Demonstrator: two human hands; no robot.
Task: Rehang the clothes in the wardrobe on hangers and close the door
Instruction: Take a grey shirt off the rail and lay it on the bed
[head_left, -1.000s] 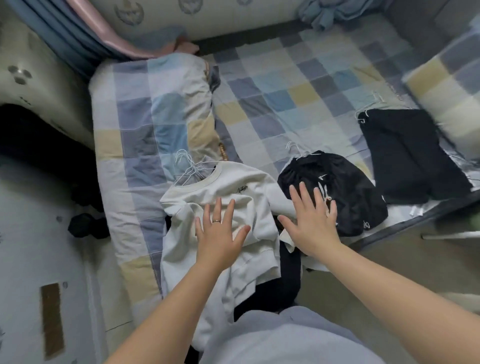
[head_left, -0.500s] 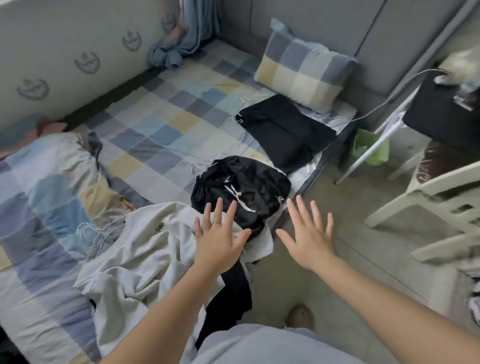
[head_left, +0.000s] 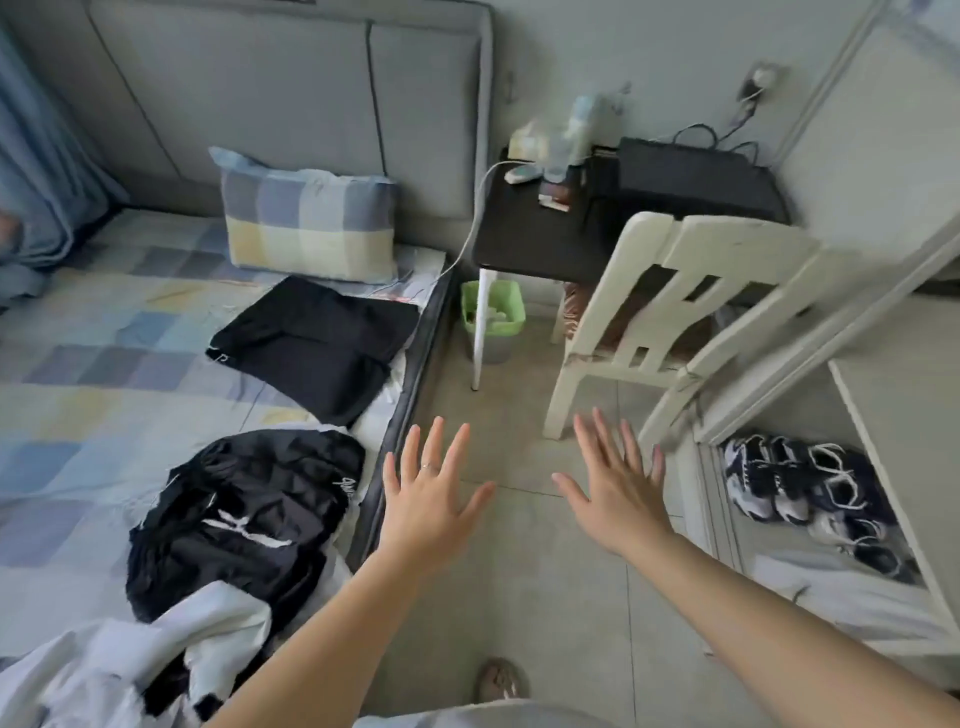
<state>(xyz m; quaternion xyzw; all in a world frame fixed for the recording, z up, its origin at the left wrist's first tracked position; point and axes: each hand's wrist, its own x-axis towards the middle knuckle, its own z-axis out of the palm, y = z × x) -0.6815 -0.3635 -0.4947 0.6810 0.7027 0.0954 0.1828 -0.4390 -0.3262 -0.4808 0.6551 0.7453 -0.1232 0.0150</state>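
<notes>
My left hand (head_left: 426, 493) and my right hand (head_left: 615, 483) hover over the tiled floor, fingers spread, holding nothing. On the bed (head_left: 93, 374) to the left lie a crumpled black garment (head_left: 244, 519) with white drawstrings, a folded black garment (head_left: 317, 343) near the pillow, and a white T-shirt (head_left: 130, 670) at the lower left corner. My left hand is just right of the bed's edge, apart from the clothes. A white wardrobe shelf (head_left: 893, 447) shows at the right.
A white chair (head_left: 675, 312) stands ahead on the right, beside a black side table (head_left: 535, 228) with small items. A green bin (head_left: 493, 317) sits under the table. Dark sneakers (head_left: 810, 488) lie on the wardrobe floor. A checked pillow (head_left: 306, 218) leans on the headboard.
My view has swung right from the bed toward the floor, chair and wardrobe. Both hands left the white T-shirt and now hover open over the floor.
</notes>
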